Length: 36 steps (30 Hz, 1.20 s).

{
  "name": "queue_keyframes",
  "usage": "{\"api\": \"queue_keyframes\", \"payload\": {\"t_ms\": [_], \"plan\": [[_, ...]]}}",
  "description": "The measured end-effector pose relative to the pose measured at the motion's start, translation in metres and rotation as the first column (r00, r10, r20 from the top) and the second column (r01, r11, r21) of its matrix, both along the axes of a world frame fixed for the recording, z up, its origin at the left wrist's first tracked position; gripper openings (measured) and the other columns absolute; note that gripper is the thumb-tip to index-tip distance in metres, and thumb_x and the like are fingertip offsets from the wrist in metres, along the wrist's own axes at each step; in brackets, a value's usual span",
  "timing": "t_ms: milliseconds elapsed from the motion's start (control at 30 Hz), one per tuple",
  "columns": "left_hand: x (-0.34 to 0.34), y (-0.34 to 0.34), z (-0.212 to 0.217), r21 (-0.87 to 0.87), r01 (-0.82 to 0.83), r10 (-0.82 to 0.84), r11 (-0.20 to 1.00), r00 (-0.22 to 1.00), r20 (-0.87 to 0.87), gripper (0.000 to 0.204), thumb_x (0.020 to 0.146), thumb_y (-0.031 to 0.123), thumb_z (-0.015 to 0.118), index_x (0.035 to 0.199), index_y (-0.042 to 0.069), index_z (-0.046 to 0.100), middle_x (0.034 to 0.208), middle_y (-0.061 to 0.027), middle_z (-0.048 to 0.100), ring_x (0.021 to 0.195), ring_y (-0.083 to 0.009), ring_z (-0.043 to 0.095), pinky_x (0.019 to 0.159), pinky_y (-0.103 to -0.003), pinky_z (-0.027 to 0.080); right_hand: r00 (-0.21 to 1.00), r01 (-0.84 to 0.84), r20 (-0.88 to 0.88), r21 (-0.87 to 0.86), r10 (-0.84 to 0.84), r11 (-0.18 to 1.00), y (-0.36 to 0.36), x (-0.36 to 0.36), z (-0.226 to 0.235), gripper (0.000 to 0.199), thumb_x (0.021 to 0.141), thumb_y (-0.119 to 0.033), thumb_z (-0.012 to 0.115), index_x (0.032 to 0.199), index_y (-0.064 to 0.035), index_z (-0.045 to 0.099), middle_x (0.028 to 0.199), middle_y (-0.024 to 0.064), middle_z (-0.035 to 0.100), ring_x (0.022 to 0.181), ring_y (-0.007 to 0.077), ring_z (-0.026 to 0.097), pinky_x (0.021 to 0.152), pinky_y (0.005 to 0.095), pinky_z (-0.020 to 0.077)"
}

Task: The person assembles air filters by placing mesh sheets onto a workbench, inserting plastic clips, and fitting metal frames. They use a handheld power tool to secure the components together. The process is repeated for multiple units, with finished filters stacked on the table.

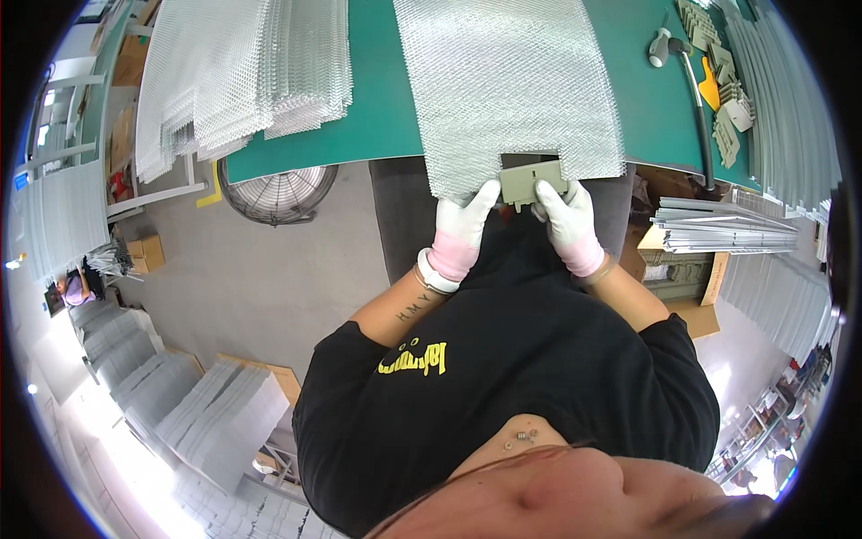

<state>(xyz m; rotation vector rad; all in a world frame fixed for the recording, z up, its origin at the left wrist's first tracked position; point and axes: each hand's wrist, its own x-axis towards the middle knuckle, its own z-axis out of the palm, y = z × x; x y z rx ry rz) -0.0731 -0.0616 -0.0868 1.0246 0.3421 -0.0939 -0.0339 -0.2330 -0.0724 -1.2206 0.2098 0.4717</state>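
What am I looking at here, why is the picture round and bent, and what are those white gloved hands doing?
This is one picture from a wide fisheye camera worn on a person's head, looking down, so straight edges curve near the rim. At the bottom is the wearer's own body in a black shirt. Both hands wear white gloves with pink cuffs. The left hand and the right hand together hold a small flat grey part at the near edge of a silver mesh sheet. That sheet lies on a green table. More mesh sheets are stacked on the left, and small grey parts with a hand tool lie on the right.
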Motion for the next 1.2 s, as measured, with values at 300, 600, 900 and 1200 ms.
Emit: {"api": "queue_keyframes", "payload": {"t_ms": [300, 600, 900, 1200], "plan": [[0.011, -0.004, 0.003, 0.056, 0.236, -0.220, 0.970, 0.954, -0.203, 0.033, 0.100, 0.028, 0.063, 0.106, -0.004, 0.069, 0.084, -0.0024, 0.066, 0.070, -0.0086, 0.054, 0.066, -0.025, 0.044, 0.948, 0.317, 0.007, -0.050, -0.317, 0.947, -0.001, -0.006, -0.019, 0.026, 0.099, -0.022, 0.063, 0.109, 0.0017, 0.058, 0.096, 0.0055, 0.063, 0.078, 0.0074, 0.055, 0.072, 0.0247, 0.0458], [0.012, 0.000, -0.001, -0.041, 0.210, -0.214, 0.977, 0.957, -0.195, 0.033, 0.101, 0.027, 0.061, 0.108, -0.004, 0.068, 0.086, -0.0067, 0.070, 0.065, -0.0095, 0.060, 0.059, -0.023, 0.048, 0.955, 0.294, -0.001, -0.118, -0.296, 0.949, -0.013, 0.003, -0.009, 0.024, 0.097, -0.024, 0.066, 0.092, -0.0007, 0.064, 0.079, 0.0015, 0.064, 0.073, 0.0076, 0.056, 0.070, 0.0246, 0.0459], [0.012, 0.028, 0.034, 0.015, 0.734, -0.716, 0.679, 0.667, -0.206, 0.043, 0.104, 0.027, 0.052, 0.137, 0.000, 0.054, 0.117, -0.0132, 0.068, 0.100, -0.0170, 0.066, 0.088, -0.032, 0.055, 0.980, -0.123, 0.144, -0.123, 0.141, 0.985, -0.026, -0.002, -0.028, 0.046, 0.101, -0.040, 0.058, 0.116, 0.0039, 0.060, 0.099, 0.0063, 0.067, 0.085, 0.0102, 0.058, 0.080, 0.0276, 0.0490], [0.158, 0.021, 0.078, 0.925, -0.332, -0.858, -0.186, 0.514, 0.012, 0.067, 0.088, 0.047, 0.063, 0.148, 0.021, 0.047, 0.154, -0.0202, 0.039, 0.143, -0.0423, 0.034, 0.118, -0.057, 0.020, 0.996, 0.062, 0.066, 0.011, -0.062, 0.998, -0.010, 0.002, -0.021, 0.041, 0.105, -0.039, 0.047, 0.120, -0.0028, 0.059, 0.096, 0.0034, 0.066, 0.076, 0.0088, 0.058, 0.064, 0.0230, 0.0453]]}}
